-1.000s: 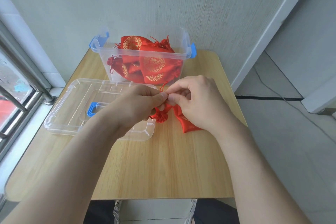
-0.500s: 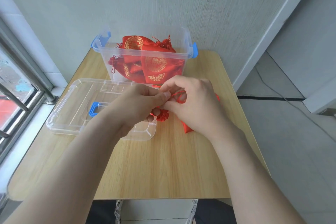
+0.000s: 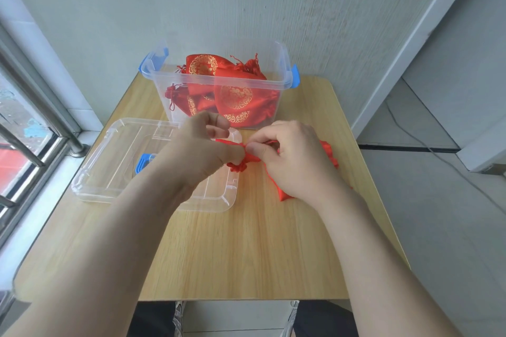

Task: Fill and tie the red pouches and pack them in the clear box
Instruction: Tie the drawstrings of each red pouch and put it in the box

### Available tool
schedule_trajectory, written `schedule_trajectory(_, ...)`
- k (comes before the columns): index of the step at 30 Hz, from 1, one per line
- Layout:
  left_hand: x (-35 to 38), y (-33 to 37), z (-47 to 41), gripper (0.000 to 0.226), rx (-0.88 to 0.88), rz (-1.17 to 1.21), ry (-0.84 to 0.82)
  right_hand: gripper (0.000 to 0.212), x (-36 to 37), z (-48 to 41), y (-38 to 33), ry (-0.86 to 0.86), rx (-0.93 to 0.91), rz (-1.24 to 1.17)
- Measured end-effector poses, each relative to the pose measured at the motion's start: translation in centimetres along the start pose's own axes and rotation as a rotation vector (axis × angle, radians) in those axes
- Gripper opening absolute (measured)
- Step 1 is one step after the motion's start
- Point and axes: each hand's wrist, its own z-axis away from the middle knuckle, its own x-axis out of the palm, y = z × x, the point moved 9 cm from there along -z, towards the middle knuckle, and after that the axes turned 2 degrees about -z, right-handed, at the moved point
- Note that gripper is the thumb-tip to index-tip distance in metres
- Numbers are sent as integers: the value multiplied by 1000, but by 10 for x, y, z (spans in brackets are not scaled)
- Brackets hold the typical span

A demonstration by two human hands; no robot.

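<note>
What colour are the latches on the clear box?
Blue; the latches show best in the head view.

The pouch (image 3: pixel 327 151) lies mostly under my right hand (image 3: pixel 294 157). Only a strip past the knuckles and a corner below the heel of the palm show. Contents: cannot tell.

The cord (image 3: pixel 230 143) runs from the pinch of my left hand (image 3: pixel 202 150) into my right fingertips. Its path behind them is hidden, so knot or no knot cannot be told.

The lid (image 3: pixel 109 161) is covered on its near right side by my left wrist, and its blue latch (image 3: pixel 142 164) is half hidden.

Beyond my fingers, the stacked pouches (image 3: pixel 235 96) in the box (image 3: pixel 284 68) overlap. Count unclear.

My left forearm (image 3: pixel 115 254) and right forearm (image 3: pixel 383 254) are cut off at the bottom edge.
</note>
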Motion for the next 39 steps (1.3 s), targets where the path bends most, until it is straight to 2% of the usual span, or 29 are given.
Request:
schedule_trajectory(2, -2, 7, 2, 43, 82, -106, 40, 12, -2, 0, 6, -15, 90, -111)
schedule_trajectory(7, 1, 25, 10, 14, 261, -187, 59, 10, 5, 6, 34, -82, 390, -568)
schedule_trajectory(10, 0, 28, 11, 17, 305, -253, 115, 11, 16, 11, 43, -107, 535, -749)
schedule_trajectory(13, 7, 33, 13, 23, 345, -238, 70, 13, 19, 11, 47, -92, 589, -822)
schedule_trajectory(16, 14, 40, 15, 18, 400, -253, 15, 13, 19, 12, 50, -73, 609, -839)
schedule_trajectory(19, 12, 43, 16, 13, 471, -319, 62, 14, 17, 14, 52, -42, 633, -844)
schedule_trajectory(21, 9, 45, 16, 6, 491, -392, 116, 14, 15, 15, 52, -18, 633, -817)
schedule_trajectory(23, 11, 39, 13, 6, 434, -419, 93, 13, 11, 15, 52, -2, 616, -763)
schedule_trajectory(26, 15, 22, 6, 21, 233, -309, -5, 11, 5, 14, 48, 16, 560, -625)
schedule_trajectory(29, 11, 10, 3, 32, 65, -222, 15, 6, -1, 12, 45, 26, 494, -482)
schedule_trajectory(32, 2, 6, 4, 35, 11, -356, 87, 7, -3, 12, 43, 49, 453, -338)
schedule_trajectory(35, -8, 3, 4, 37, -11, -561, 151, 10, -9, 14, 49, 76, 488, -148)
schedule_trajectory(39, -11, -11, 2, 32, -86, -722, 131, 23, -6, 17, 56, 2, 539, 73)
